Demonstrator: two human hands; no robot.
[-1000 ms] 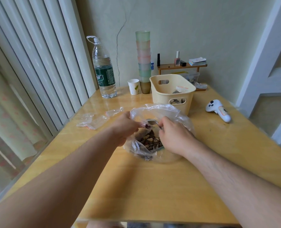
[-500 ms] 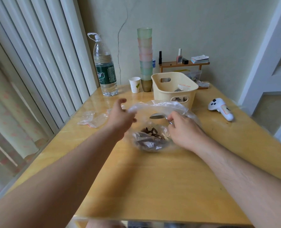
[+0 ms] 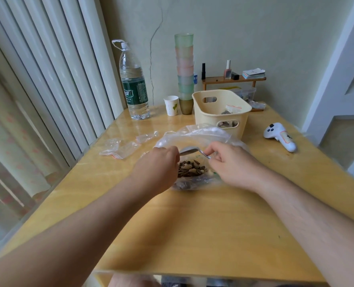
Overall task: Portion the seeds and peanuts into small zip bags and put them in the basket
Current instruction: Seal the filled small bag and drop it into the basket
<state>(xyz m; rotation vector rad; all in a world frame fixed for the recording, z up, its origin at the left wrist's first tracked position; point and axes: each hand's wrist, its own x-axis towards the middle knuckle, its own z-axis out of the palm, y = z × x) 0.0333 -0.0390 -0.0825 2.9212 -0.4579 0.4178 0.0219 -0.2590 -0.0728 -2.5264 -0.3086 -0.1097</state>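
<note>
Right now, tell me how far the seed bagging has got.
Done: at least one filled zip bag lies in the cream basket. In hand: the right hand holds a metal spoon over the seeds in the big clear bag; the left hand is at its rim. Left: empty small zip bags wait on the table.

Basket [image 3: 217, 104] behind seed bag [image 3: 194, 137], bottle [image 3: 133, 83] far left.

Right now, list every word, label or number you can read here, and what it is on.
None can be read.
water bottle: green label, white print too blurred.
paper cup: green leaf mark, no words.
big seed bag: faint green print, illegible.
cards on the shelf: too small.
</note>
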